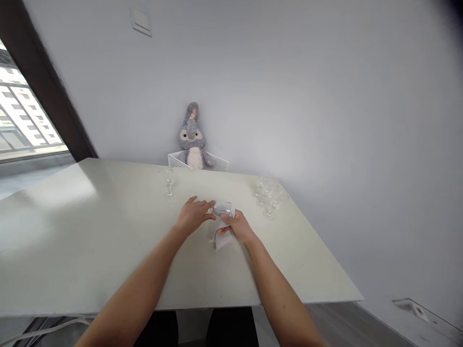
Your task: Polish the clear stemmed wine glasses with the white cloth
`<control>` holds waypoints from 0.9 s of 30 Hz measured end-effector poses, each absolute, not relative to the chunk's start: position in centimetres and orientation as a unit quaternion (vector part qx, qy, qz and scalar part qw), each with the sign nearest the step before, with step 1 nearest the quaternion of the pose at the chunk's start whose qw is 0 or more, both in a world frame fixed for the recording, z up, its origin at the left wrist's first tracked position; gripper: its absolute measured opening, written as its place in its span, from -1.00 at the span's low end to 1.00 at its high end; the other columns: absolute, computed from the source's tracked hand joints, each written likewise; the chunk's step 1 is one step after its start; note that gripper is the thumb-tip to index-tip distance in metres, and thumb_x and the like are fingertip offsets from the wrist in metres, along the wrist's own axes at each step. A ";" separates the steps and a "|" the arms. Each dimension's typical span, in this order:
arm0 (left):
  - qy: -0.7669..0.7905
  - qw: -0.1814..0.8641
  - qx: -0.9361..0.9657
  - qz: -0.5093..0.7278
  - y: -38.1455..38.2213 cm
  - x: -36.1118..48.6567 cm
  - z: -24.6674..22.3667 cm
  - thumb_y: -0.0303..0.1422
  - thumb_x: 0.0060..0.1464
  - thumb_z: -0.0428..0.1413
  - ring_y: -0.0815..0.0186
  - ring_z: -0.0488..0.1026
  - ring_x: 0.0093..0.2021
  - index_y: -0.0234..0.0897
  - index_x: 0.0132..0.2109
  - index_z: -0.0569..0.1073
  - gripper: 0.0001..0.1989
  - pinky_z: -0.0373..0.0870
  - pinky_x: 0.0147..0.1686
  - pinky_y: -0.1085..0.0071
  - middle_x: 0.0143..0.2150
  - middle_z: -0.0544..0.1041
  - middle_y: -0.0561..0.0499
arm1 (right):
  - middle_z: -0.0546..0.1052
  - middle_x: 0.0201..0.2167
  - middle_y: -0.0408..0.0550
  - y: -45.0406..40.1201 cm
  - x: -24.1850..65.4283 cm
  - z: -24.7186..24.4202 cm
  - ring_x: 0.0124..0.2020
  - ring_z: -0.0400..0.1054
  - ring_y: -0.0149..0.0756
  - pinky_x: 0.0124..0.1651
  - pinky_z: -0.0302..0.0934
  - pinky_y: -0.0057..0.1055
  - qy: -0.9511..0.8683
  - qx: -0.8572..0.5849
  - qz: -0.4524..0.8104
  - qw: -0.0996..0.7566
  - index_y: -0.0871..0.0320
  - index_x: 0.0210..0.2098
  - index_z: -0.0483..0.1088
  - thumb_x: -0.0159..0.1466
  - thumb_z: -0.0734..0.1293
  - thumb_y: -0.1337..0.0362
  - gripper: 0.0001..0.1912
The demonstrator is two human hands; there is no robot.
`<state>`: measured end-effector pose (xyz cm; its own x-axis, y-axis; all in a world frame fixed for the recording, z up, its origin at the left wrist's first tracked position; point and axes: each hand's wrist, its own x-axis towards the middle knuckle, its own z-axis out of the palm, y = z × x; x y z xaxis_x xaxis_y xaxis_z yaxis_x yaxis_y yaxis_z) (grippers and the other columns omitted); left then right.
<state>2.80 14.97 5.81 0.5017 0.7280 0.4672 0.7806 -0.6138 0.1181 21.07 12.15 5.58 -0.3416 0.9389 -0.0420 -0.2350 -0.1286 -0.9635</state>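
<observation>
A clear stemmed glass (222, 208) lies sideways in the air above the table, its bowl toward the right. The fingers of my left hand (194, 217) close around its stem end, which they partly hide. In my right hand (238, 225) is a pale cloth (223, 240), pinched against the rim side of the bowl, with a loose end hanging below. Whether any cloth is inside the bowl I cannot tell.
Another stemmed glass (169, 182) stands at the back left of the pale table (119, 241). Several more glasses (268, 193) cluster near the right edge. Behind the table, a grey plush toy (193, 142) sits in a white perforated basket (220, 165) against the wall.
</observation>
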 end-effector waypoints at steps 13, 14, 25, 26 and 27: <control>-0.526 -0.193 -0.811 -0.168 15.7 1.2 5.7 0.05 0.00 -0.15 0.32 0.36 -0.51 -0.17 -0.34 0.47 -0.53 0.09 -0.50 0.48 -0.57 0.43 0.05 | 0.51 -0.36 -0.09 14.2 26.6 5.6 -0.27 0.35 -0.22 -0.15 0.19 -0.28 -0.711 -0.541 0.250 0.373 0.14 -0.33 0.45 0.05 0.17 0.40 -0.73; -0.548 -0.176 -0.798 -0.180 16.0 0.9 5.6 0.05 -0.01 -0.14 0.29 0.38 -0.47 -0.16 -0.28 0.48 -0.53 0.10 -0.48 0.47 -0.53 0.45 0.03 | 0.51 -0.30 -0.04 14.2 26.4 5.7 -0.19 0.34 -0.17 -0.08 0.15 -0.23 -0.693 -0.565 0.199 0.400 0.14 -0.27 0.44 0.07 0.17 0.39 -0.72; -0.457 0.028 -0.868 -0.195 15.7 2.3 4.9 -0.31 0.04 -0.04 0.29 0.37 -0.46 -0.27 -0.50 0.42 -0.76 0.11 -0.31 0.33 -0.50 0.46 -0.06 | 0.29 0.09 -0.06 11.8 19.6 5.0 0.08 0.16 -0.19 0.12 -0.09 -0.12 -0.827 -0.453 0.070 0.325 0.03 0.02 0.29 0.26 0.10 0.26 -0.65; -0.437 0.039 -0.876 -0.200 15.5 2.7 4.9 -0.29 0.06 -0.05 0.30 0.37 -0.46 -0.27 -0.49 0.42 -0.74 0.11 -0.30 0.33 -0.50 0.46 -0.06 | 0.30 0.08 -0.04 12.1 19.7 5.0 0.07 0.17 -0.19 0.10 -0.05 -0.13 -0.815 -0.466 0.077 0.335 0.04 0.00 0.30 0.25 0.12 0.27 -0.66; -0.418 0.045 -0.884 -0.203 15.4 3.1 4.8 -0.25 0.08 -0.07 0.31 0.37 -0.46 -0.28 -0.47 0.42 -0.71 0.11 -0.29 0.33 -0.50 0.45 -0.06 | 0.34 0.05 -0.04 12.4 20.1 5.0 0.04 0.19 -0.21 0.08 -0.01 -0.15 -0.802 -0.476 0.095 0.348 0.05 -0.03 0.33 0.24 0.13 0.28 -0.67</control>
<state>3.07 15.36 4.81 0.5679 0.7209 0.3973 0.7578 -0.6463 0.0895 20.06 12.38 4.99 -0.3049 0.8288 0.4692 0.6970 0.5299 -0.4830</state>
